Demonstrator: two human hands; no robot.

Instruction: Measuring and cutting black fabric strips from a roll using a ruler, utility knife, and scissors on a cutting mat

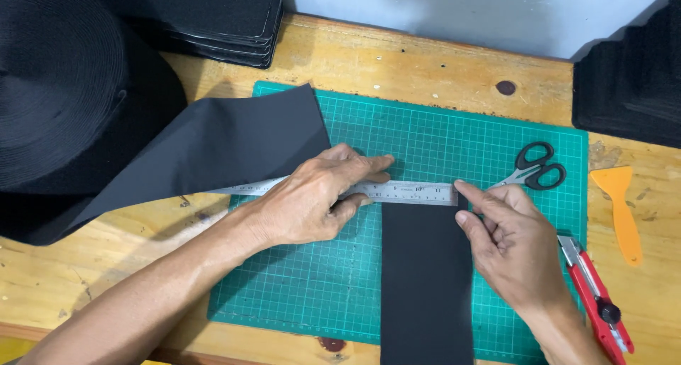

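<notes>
A person works at a wooden workbench (425, 67) over a green cutting mat (312, 280). The left hand (312, 198) lies flat, fingers spread, pressing a steel ruler (408, 192) across the mat's centre. The right hand (507, 241), loosely curled, pinches the ruler's end at 3 o'clock, touching a black fabric strip (425, 287) running toward 6 o'clock. A larger black sheet (227, 145) lies at 10 o'clock. Scissors (535, 168), a red utility knife (596, 301) and an orange scraper (621, 212) rest at right.

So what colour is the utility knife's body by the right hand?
Red, with a black knob; the utility knife shows best in the head view, beside the right hand.
</notes>
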